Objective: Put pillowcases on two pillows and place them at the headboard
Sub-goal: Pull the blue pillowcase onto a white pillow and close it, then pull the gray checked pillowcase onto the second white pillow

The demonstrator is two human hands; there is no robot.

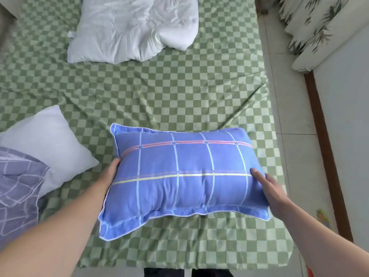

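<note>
A pillow in a blue checked pillowcase (179,176) with red and yellow stripes is held above the near end of the bed. My left hand (108,172) grips its left end, fingers hidden under it. My right hand (268,186) grips its right end, thumb on top. At the left lies a bare white pillow (50,144), partly covered by a purple checked pillowcase (18,188).
The bed carries a green checked sheet (169,90). A crumpled white duvet (131,27) lies at its far end. Tiled floor (289,120) runs along the right side, with a leaf-patterned curtain (311,27) and a wall with dark skirting (323,146) beyond.
</note>
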